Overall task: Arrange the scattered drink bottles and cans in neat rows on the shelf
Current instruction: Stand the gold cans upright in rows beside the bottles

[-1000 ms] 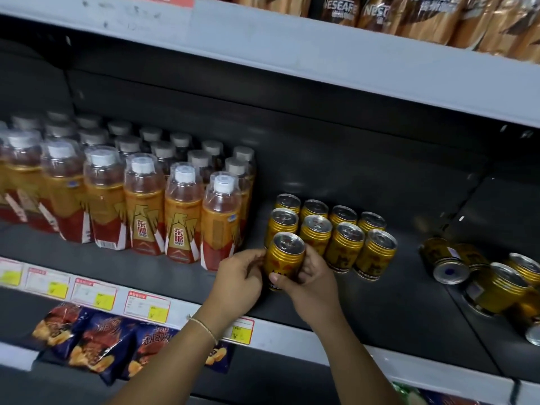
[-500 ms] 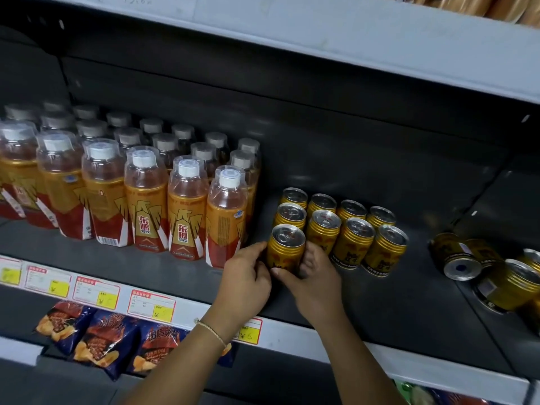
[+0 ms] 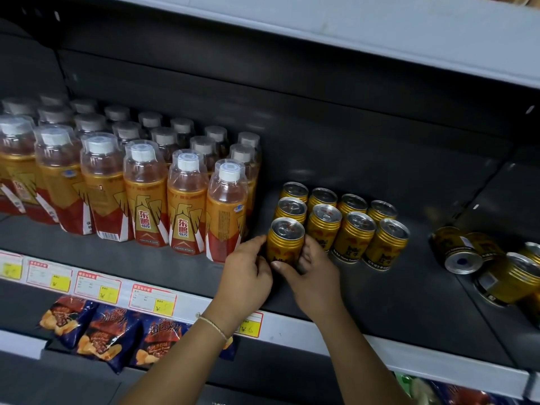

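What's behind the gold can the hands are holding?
Behind the held gold can, two more upright gold cans stand in a line toward the shelf's dark back wall. Their lower halves are covered by the cans in front.

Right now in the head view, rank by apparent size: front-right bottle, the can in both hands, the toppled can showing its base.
1. front-right bottle, clearly largest.
2 and 3. held can and toppled can: look alike; same type, differently oriented, so unranked.
left hand and right hand clasp the held can.
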The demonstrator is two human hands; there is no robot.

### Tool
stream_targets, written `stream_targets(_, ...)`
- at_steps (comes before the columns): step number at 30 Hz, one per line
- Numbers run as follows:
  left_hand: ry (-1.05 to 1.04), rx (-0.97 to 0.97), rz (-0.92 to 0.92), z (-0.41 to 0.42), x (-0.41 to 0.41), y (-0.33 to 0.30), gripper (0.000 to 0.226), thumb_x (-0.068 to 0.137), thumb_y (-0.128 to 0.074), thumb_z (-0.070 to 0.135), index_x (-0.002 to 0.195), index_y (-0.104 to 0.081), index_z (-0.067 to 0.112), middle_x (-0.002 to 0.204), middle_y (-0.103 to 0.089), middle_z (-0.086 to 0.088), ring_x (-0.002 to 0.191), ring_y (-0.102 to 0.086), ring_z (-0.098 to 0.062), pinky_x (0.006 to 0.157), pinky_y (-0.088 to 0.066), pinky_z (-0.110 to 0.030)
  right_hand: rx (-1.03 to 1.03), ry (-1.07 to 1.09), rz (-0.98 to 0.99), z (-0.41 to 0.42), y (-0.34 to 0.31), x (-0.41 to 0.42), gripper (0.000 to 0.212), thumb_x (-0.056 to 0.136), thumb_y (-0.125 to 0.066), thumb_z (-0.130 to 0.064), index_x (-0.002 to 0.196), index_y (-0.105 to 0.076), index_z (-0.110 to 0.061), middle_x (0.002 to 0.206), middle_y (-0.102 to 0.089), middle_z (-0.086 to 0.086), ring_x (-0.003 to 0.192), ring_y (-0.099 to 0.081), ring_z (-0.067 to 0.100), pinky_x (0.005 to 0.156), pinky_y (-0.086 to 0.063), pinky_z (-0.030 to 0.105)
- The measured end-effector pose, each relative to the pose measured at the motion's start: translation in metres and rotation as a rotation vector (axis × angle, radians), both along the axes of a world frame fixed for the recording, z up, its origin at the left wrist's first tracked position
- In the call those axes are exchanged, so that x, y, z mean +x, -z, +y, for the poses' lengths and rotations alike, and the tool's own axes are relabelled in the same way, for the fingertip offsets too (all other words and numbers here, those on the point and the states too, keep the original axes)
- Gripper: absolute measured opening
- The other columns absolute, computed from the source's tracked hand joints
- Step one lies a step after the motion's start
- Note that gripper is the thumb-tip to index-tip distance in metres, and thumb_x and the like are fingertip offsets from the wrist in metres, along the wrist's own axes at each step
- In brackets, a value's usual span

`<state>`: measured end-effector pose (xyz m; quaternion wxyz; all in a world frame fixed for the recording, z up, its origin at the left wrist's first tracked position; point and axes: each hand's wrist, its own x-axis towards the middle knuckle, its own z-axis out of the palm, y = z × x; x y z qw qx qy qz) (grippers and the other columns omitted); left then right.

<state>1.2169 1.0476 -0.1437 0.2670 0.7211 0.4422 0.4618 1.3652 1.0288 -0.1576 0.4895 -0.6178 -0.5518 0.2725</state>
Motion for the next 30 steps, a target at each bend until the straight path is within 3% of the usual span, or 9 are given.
stream_targets(2, -0.003, 0.008, 0.020, 0.000, 0.000, 0.000, 0.046, 0.088, -0.050, 0.000, 0.128, -0.057, 0.019, 0.118, -0.063, 0.004, 0.103, -0.053, -0.001, 0.088, -0.037, -0.002, -0.001, 0.001, -0.019, 0.000, 0.000, -0.001, 0.068, 0.079, -0.082, -0.028, 0.135, -0.047, -0.043, 0.121, -0.056, -0.034, 0.115, -0.054, -0.013, 0.098, -0.045, 0.014)
stream_targets(5, -0.006, 0.011, 0.017, 0.000, 0.001, 0.000, 0.046, 0.087, -0.051, 0.000, 0.129, -0.057, 0.019, 0.118, -0.062, 0.004, 0.098, -0.051, 0.003, 0.084, -0.034, 0.004, 0.001, 0.006, -0.037, 0.000, 0.001, -0.001, 0.069, 0.079, -0.082, -0.030, 0.136, -0.046, -0.045, 0.115, -0.052, -0.044, 0.108, -0.052, -0.021, 0.093, -0.043, 0.008)
stream_targets(7, -0.037, 0.035, 0.016, -0.003, 0.002, 0.000, 0.047, 0.086, -0.053, 0.000, 0.129, -0.056, 0.019, 0.120, -0.062, 0.003, 0.101, -0.051, 0.002, 0.091, -0.039, -0.005, 0.005, 0.014, -0.050, 0.000, 0.000, -0.001, 0.070, 0.078, -0.083, -0.032, 0.135, -0.045, -0.047, 0.115, -0.052, -0.044, 0.105, -0.051, -0.023, 0.090, -0.042, 0.007)
stream_targets(9, -0.086, 0.115, 0.021, -0.007, 0.002, 0.000, 0.047, 0.084, -0.054, 0.003, 0.128, -0.055, 0.018, 0.121, -0.058, 0.002, 0.109, -0.052, -0.007, 0.097, -0.047, -0.025, 0.019, 0.024, -0.055, -0.001, 0.000, -0.001, 0.071, 0.077, -0.084, -0.031, 0.136, -0.046, -0.044, 0.122, -0.056, -0.035, 0.108, -0.053, -0.019, 0.092, -0.045, 0.009)
stream_targets(11, -0.095, 0.230, 0.009, -0.013, 0.002, -0.001, 0.041, 0.082, -0.049, 0.011, 0.123, -0.056, 0.014, 0.118, -0.054, 0.001, 0.109, -0.051, -0.012, 0.093, -0.050, -0.031, 0.046, 0.040, -0.047, -0.003, -0.002, 0.000, 0.074, 0.076, -0.085, -0.026, 0.139, -0.047, -0.038, 0.129, -0.058, -0.025, 0.114, -0.055, -0.012, 0.095, -0.047, 0.013)
stream_targets(15, -0.052, 0.366, -0.020, -0.023, 0.003, -0.004, 0.034, 0.081, -0.043, 0.013, 0.108, -0.061, 0.004, 0.103, -0.055, -0.005, 0.096, -0.053, -0.016, 0.079, -0.051, -0.032, 0.076, 0.050, -0.030, -0.013, -0.007, 0.007, 0.070, 0.078, -0.084, -0.019, 0.138, -0.050, -0.033, 0.133, -0.059, -0.018, 0.119, -0.055, -0.006, 0.099, -0.046, 0.015)
stream_targets(20, 0.035, 0.392, -0.036, -0.034, 0.027, -0.018, 0.032, 0.081, -0.043, 0.011, 0.105, -0.063, 0.003, 0.102, -0.059, -0.007, 0.095, -0.056, -0.018, 0.080, -0.051, -0.031, 0.122, 0.097, -0.064, -0.036, -0.022, 0.034, 0.049, 0.087, -0.074, -0.029, 0.133, -0.055, -0.030, 0.127, -0.059, -0.017, 0.117, -0.056, -0.002, 0.098, -0.048, 0.020)
stream_targets(26, 0.152, 0.420, -0.009, -0.049, 0.098, -0.038, 0.029, 0.080, -0.052, 0.000, 0.106, -0.064, 0.001, 0.102, -0.061, -0.008, 0.095, -0.058, -0.019, 0.084, -0.050, -0.028, 0.188, 0.229, -0.077, -0.071, -0.041, 0.102, 0.027, 0.093, -0.067, -0.025, 0.116, -0.058, -0.038, 0.106, -0.058, -0.033, 0.101, -0.056, -0.020, 0.083, -0.044, 0.000)
stream_targets(30, 0.256, 0.374, 0.037, -0.065, 0.159, -0.045, 0.030, 0.082, -0.057, -0.003, 0.110, -0.064, 0.004, 0.106, -0.064, -0.008, 0.097, -0.058, -0.019, 0.086, -0.045, -0.018, 0.173, 0.301, -0.101, -0.097, -0.046, 0.152, 0.026, 0.095, -0.065, -0.025, 0.115, -0.057, -0.039, 0.102, -0.059, -0.035, 0.098, -0.057, -0.020, 0.080, -0.042, -0.002)
